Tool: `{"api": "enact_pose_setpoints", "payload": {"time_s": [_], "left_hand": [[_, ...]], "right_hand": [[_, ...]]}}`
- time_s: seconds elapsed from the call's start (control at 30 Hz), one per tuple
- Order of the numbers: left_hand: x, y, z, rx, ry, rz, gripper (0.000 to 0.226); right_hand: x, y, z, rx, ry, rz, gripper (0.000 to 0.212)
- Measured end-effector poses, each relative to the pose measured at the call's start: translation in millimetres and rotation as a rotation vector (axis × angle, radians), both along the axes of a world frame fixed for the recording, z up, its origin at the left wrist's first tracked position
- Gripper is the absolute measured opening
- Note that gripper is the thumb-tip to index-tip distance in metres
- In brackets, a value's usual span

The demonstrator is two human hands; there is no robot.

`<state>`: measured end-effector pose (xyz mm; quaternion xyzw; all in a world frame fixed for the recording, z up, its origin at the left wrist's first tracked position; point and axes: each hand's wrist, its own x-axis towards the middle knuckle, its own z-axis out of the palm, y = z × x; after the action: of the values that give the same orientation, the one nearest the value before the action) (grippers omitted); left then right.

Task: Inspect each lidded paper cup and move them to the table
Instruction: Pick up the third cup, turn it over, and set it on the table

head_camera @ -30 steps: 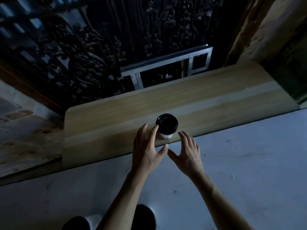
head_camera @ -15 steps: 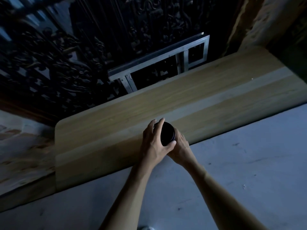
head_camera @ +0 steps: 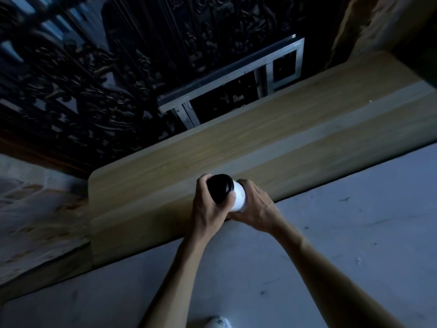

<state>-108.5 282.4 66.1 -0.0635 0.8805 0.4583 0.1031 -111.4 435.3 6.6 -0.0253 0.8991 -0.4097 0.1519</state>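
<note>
cup: white paper cup (head_camera: 239, 197) with black lid (head_camera: 219, 188), tilted over, lid end pointing left and toward camera; held in both hands above near edge of the bench, whether it touches the wood can't be told
left hand: left hand (head_camera: 208, 209) wraps the lid end, fingers (head_camera: 203, 183) curled over the far side of the lid, thumb on the near side at the lid rim
right hand: right hand (head_camera: 256, 209) grips the white cup body from the right, fingers curled behind it, mostly hidden
bench: pale wooden bench (head_camera: 283, 143), long, rounded left corner, runs diagonally up to the right
floor: grey concrete floor (head_camera: 354, 233) in front of bench, small dark marks
background: dark ornate carved screen (head_camera: 94, 79) behind bench, metal frame (head_camera: 236, 74) leaning against it
bottom edge: white shoe tip (head_camera: 218, 322)
light: dim
</note>
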Motion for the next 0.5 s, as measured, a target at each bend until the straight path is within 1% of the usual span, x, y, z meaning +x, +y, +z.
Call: {"api": "enact_pose_setpoints", "payload": {"time_s": [0.07,0.1,0.17,0.27,0.33,0.5], "left_hand": [[6,-5,15,0.055,-0.015,-0.027,0.091],[10,-8,23,0.074,-0.019,-0.055,0.085],[17,-13,43,0.108,-0.009,-0.086,0.069],[34,-17,70,0.167,-0.006,-0.042,0.050],[50,-18,84,0.207,-0.008,0.000,0.047],[94,-22,113,0.344,0.135,0.027,0.050]], "right_hand": [[9,5,17,0.035,0.057,0.040,0.078],[13,6,28,0.061,0.080,0.061,0.079],[24,10,53,0.109,0.186,0.117,0.079],[42,13,92,0.164,0.301,0.193,0.078],[55,12,121,0.202,0.290,0.230,0.076],[102,9,177,0.293,0.295,0.282,0.074]]}}
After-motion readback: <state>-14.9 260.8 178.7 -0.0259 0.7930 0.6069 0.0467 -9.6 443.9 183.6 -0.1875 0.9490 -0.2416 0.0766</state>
